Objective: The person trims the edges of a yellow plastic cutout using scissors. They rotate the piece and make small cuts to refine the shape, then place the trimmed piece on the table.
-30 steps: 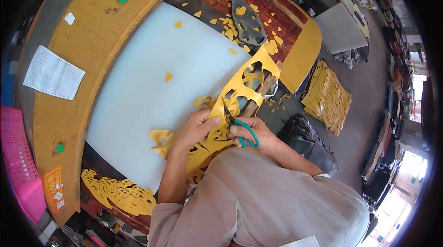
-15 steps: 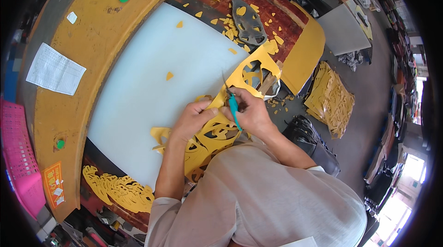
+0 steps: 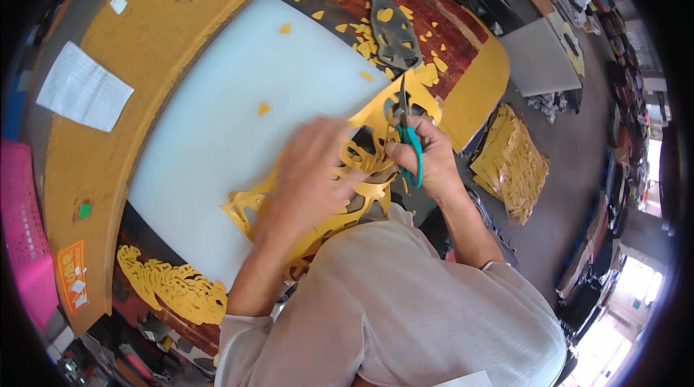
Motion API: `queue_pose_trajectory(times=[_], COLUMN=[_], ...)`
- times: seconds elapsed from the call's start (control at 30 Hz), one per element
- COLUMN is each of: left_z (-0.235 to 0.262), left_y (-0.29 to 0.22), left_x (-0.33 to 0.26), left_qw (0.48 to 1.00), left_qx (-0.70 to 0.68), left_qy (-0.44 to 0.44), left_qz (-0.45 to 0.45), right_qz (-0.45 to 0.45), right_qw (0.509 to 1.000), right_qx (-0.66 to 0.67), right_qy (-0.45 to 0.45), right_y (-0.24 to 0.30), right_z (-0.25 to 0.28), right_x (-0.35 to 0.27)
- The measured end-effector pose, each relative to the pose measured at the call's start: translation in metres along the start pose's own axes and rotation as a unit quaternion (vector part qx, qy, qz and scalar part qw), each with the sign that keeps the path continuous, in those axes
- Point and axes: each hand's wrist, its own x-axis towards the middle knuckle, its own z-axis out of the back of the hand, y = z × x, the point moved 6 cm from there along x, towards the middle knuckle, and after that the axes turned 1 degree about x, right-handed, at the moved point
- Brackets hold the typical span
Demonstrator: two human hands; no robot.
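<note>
My right hand (image 3: 434, 159) is closed on a pair of scissors (image 3: 412, 152) with teal handles, their dark blades pointing away from me. Under and around both hands lies a yellow sheet (image 3: 372, 111) full of cut-out holes, draped over the near edge of a white board (image 3: 210, 126). My left hand (image 3: 314, 166) is over the middle of this sheet, smeared by motion, so its grip does not show. Beyond the scissors lies a dark grey plate with holes (image 3: 396, 36), with small yellow scraps scattered about it.
A pile of curved yellow pieces (image 3: 170, 286) sits at the board's near left. A yellow machine beam (image 3: 166, 32) runs along the far left, carrying a paper sheet (image 3: 85, 87). Stacked cut yellow sheets (image 3: 513, 163) lie on the floor at right. A pink basket (image 3: 25, 220) stands far left.
My left hand has come off its pinch at the sheet's edge and is moving quickly. The right hand with the scissors has shifted right and slightly away, and the yellow sheet lies more spread out.
</note>
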Motion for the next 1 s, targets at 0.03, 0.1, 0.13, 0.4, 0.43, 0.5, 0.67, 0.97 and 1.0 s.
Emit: queue_pose_trajectory(times=[0.03, 0.1, 0.13, 0.4, 0.43, 0.5, 0.67, 0.97, 1.0], left_z=[-0.008, -0.019, -0.023, -0.034, -0.037, -0.039, -0.044, 0.090, 0.111], left_y=[-0.017, -0.017, -0.007, 0.018, 0.021, 0.026, 0.019, -0.007, -0.003], left_x=[-0.005, 0.002, -0.002, -0.024, -0.024, -0.022, -0.023, -0.054, -0.061], left_qw=[1.000, 0.996, 0.983, 0.901, 0.890, 0.861, 0.866, 0.809, 0.811], left_qx=[-0.004, -0.053, -0.132, -0.369, -0.377, -0.413, -0.412, -0.460, -0.462], left_qy=[0.022, 0.054, 0.066, -0.074, -0.084, -0.119, -0.075, -0.288, -0.286], left_qz=[0.012, 0.043, 0.113, 0.214, 0.241, 0.271, 0.274, 0.228, 0.219], right_qz=[-0.011, 0.013, 0.017, 0.170, 0.159, 0.100, 0.052, 0.056, 0.056], right_qw=[1.000, 0.999, 0.996, 0.974, 0.972, 0.973, 0.976, 0.956, 0.954], right_qx=[-0.011, -0.008, -0.036, -0.105, -0.140, -0.165, -0.154, 0.024, 0.009], right_qy=[0.001, 0.032, 0.078, 0.106, 0.099, 0.123, 0.146, 0.286, 0.293], right_y=[0.005, 0.018, 0.026, 0.083, 0.079, 0.066, 0.050, 0.053, 0.051], right_z=[-0.010, -0.030, -0.037, -0.004, -0.003, -0.006, -0.020, -0.065, -0.071], right_x=[0.000, 0.001, -0.001, 0.012, 0.015, 0.018, 0.011, -0.024, -0.024])
